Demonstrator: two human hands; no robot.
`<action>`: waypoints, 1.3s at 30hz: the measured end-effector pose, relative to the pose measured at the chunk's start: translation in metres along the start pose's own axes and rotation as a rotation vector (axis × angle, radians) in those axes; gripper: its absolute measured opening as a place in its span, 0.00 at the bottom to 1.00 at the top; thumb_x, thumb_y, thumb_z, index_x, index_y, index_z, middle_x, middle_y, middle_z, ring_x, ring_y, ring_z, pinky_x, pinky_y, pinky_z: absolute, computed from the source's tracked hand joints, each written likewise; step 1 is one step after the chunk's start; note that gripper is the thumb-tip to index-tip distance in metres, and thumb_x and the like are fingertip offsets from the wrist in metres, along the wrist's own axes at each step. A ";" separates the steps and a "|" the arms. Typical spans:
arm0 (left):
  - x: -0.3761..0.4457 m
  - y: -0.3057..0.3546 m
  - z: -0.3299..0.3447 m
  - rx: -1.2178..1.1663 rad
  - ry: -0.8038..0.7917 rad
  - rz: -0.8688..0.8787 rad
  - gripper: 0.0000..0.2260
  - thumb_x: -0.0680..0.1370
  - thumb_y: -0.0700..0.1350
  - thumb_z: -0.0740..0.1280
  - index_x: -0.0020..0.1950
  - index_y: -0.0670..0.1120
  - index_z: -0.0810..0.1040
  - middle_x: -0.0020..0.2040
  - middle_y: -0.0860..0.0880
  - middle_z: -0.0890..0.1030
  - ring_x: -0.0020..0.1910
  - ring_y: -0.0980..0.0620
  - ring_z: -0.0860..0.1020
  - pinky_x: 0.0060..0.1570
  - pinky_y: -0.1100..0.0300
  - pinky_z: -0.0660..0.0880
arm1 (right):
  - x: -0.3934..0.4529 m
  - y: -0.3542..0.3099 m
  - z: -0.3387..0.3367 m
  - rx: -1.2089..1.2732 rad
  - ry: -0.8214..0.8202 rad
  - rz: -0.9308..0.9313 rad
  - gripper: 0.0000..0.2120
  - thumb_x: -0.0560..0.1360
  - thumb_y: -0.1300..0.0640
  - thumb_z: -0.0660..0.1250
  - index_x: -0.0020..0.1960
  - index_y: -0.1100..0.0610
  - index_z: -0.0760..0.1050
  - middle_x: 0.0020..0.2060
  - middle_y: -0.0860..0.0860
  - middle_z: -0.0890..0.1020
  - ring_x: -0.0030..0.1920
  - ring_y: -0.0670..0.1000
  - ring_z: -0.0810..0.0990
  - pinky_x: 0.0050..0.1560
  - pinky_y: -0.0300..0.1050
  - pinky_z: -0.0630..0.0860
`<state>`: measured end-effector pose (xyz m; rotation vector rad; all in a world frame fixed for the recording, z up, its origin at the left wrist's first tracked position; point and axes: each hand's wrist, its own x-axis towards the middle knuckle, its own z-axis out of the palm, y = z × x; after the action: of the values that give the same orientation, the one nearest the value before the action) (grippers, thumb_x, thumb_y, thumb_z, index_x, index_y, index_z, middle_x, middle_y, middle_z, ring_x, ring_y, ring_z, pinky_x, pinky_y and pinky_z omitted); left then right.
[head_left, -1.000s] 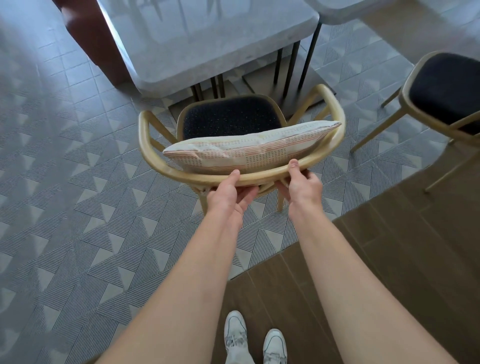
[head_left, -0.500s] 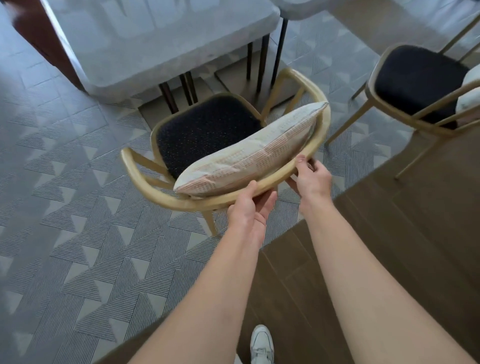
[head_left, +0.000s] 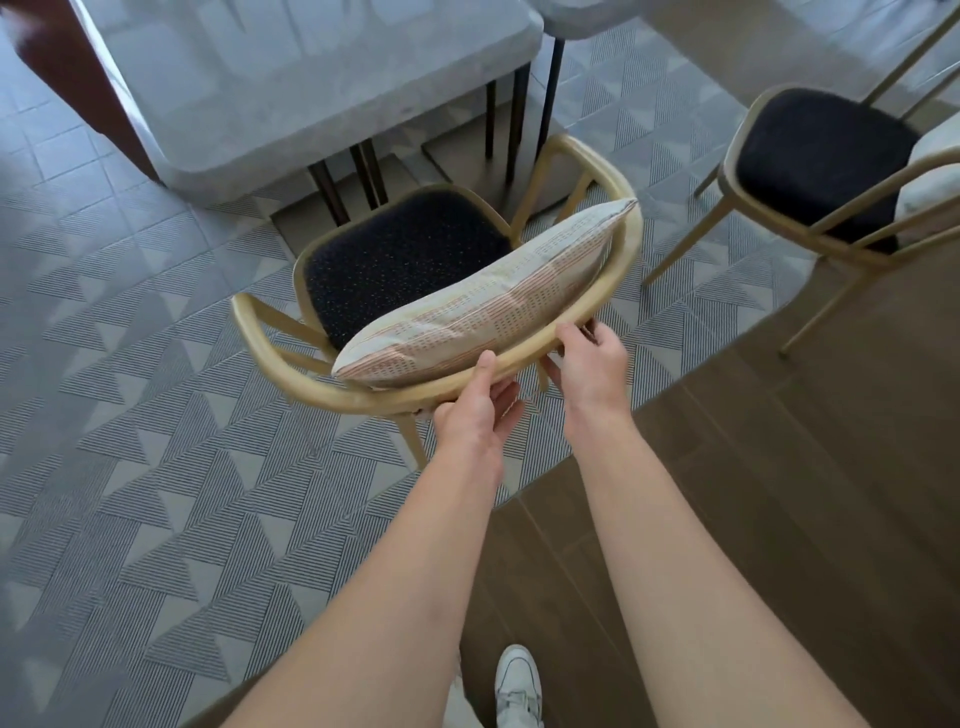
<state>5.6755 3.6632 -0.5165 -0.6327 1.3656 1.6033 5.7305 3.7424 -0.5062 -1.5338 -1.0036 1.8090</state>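
A light wooden chair with a curved back rail and a dark padded seat stands before a grey stone table. A pale patterned cushion leans inside the back rail. My left hand grips the rail from outside, thumb on top and fingers underneath. My right hand grips the same rail a little to the right, thumb over the top. The chair sits turned at an angle to the table, its right arm pointing toward the table legs.
A second matching chair with a dark seat and a pale cushion stands at the right. Black table legs rise behind the held chair. Patterned grey carpet meets brown wood flooring near my white shoe.
The chair has swung round so its back rail now runs diagonally, right end farther from me. Both hands stayed on the rail and moved rightward with it.
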 end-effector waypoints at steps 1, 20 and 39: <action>-0.002 0.003 0.001 -0.007 0.003 -0.012 0.15 0.79 0.46 0.72 0.60 0.38 0.78 0.53 0.38 0.85 0.54 0.42 0.85 0.46 0.50 0.81 | -0.006 -0.002 0.000 0.019 -0.016 0.000 0.10 0.80 0.61 0.64 0.60 0.57 0.77 0.53 0.51 0.83 0.53 0.49 0.83 0.61 0.52 0.80; -0.230 0.151 0.043 0.243 -0.226 0.598 0.28 0.83 0.62 0.52 0.80 0.49 0.64 0.80 0.46 0.63 0.79 0.47 0.61 0.77 0.43 0.56 | -0.174 -0.175 0.014 -0.067 -0.368 -0.396 0.27 0.83 0.40 0.52 0.78 0.52 0.64 0.77 0.48 0.67 0.77 0.48 0.64 0.78 0.56 0.59; -0.442 0.235 -0.214 0.043 -0.031 1.072 0.30 0.84 0.63 0.44 0.78 0.49 0.68 0.79 0.44 0.65 0.77 0.47 0.64 0.78 0.44 0.54 | -0.494 -0.170 0.138 -0.182 -1.064 -0.480 0.27 0.84 0.39 0.47 0.73 0.52 0.69 0.69 0.51 0.75 0.67 0.45 0.72 0.75 0.52 0.62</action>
<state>5.6354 3.3300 -0.0875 0.2448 1.8425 2.3519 5.6806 3.4150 -0.0789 -0.2182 -1.8361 2.1622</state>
